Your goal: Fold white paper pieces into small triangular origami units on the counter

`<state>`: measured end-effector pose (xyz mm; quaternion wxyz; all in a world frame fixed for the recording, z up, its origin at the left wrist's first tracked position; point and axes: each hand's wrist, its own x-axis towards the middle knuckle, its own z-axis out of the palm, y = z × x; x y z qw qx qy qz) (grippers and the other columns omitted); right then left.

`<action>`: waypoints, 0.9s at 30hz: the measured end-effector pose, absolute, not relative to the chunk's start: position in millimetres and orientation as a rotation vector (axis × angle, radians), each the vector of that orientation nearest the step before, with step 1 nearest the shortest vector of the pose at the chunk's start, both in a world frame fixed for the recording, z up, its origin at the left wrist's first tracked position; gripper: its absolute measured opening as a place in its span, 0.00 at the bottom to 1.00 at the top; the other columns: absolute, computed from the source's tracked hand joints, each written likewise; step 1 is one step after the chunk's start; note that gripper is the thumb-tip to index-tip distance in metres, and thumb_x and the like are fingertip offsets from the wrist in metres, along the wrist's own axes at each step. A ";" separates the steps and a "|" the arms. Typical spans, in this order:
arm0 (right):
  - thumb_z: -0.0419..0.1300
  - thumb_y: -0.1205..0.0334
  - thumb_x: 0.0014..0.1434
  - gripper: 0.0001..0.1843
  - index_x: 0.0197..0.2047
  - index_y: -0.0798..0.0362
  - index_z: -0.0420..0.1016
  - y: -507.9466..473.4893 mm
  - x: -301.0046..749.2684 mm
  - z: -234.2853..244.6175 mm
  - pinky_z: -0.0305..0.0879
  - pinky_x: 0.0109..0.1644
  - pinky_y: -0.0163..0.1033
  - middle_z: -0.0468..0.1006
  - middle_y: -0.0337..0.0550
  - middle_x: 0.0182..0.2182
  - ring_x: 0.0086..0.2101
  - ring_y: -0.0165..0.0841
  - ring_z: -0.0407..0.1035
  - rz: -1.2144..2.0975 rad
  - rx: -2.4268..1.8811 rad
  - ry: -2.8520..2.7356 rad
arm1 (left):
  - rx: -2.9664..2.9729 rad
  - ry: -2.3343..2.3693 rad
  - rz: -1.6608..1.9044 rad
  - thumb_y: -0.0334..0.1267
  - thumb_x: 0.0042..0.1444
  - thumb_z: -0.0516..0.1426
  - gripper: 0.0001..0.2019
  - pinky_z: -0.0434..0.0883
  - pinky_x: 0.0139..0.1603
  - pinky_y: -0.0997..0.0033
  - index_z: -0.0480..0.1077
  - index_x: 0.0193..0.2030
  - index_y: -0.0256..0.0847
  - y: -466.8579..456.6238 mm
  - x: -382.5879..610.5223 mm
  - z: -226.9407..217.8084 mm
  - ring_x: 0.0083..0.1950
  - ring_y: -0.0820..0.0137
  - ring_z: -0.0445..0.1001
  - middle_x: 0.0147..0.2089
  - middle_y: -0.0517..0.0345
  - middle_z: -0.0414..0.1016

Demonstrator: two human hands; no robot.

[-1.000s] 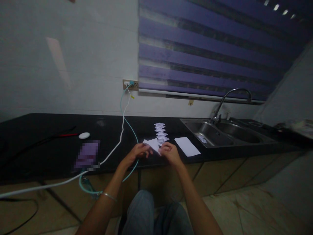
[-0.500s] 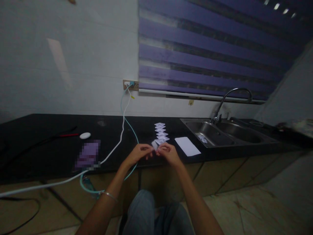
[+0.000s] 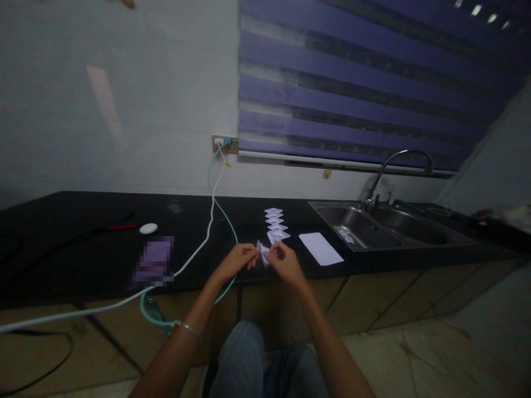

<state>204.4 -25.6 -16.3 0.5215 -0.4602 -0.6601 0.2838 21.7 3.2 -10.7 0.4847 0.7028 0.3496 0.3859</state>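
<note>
Between my two hands, over the front part of the black counter, is a small folded piece of white paper (image 3: 263,254). My left hand (image 3: 239,261) pinches its left side, and my right hand (image 3: 285,262) pinches the right side with the fingers curled. Just beyond the hands, a column of several folded white paper pieces (image 3: 274,220) with pointed ends lies on the counter. To the right of my right hand rests a flat white paper sheet or stack (image 3: 320,249); I cannot tell which.
A steel double sink (image 3: 332,213) with a tall faucet (image 3: 375,179) is at the right, white pieces in its left basin. White cable (image 3: 209,221) and teal cable (image 3: 226,221) cross the counter (image 3: 91,254). A white round object (image 3: 148,229) and a blurred purple item (image 3: 155,258) lie left.
The folded paper between my hands has turned and now stands more upright, its shape more spread. My hands have barely shifted; the whole view has moved slightly.
</note>
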 end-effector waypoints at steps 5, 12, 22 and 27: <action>0.66 0.53 0.47 0.14 0.26 0.54 0.69 -26.8 200.0 -21.1 0.53 0.26 0.32 0.66 0.34 0.21 0.23 0.28 0.59 0.444 -1.197 -1.783 | 1.750 0.808 0.931 0.52 0.57 0.52 0.21 0.59 0.23 0.77 0.68 0.26 0.35 6.4 20.8 -14.4 0.21 0.76 0.64 0.19 0.61 0.67; 0.58 0.61 0.55 0.07 0.28 0.54 0.74 -17.8 201.3 -26.8 0.59 0.31 0.34 0.73 0.40 0.25 0.27 0.31 0.65 0.334 -1.193 -1.716 | 1.775 0.818 0.949 0.52 0.58 0.51 0.21 0.59 0.23 0.77 0.68 0.25 0.35 4.9 21.0 -11.6 0.20 0.76 0.64 0.19 0.61 0.67; 0.59 0.57 0.56 0.08 0.34 0.53 0.75 -22.9 201.3 -15.6 0.67 0.41 0.38 0.75 0.45 0.36 0.38 0.35 0.70 0.540 -0.970 -1.541 | 1.690 0.910 0.898 0.54 0.54 0.55 0.21 0.59 0.22 0.77 0.73 0.30 0.34 -2.5 26.1 -0.5 0.21 0.76 0.64 0.25 0.57 0.73; 0.61 0.58 0.54 0.08 0.36 0.53 0.76 -28.3 199.6 -15.0 0.67 0.43 0.39 0.77 0.45 0.35 0.38 0.36 0.71 0.663 -0.946 -1.510 | 1.618 0.918 0.970 0.52 0.51 0.59 0.18 0.62 0.25 0.75 0.75 0.33 0.35 -10.3 22.2 1.4 0.24 0.73 0.67 0.29 0.55 0.76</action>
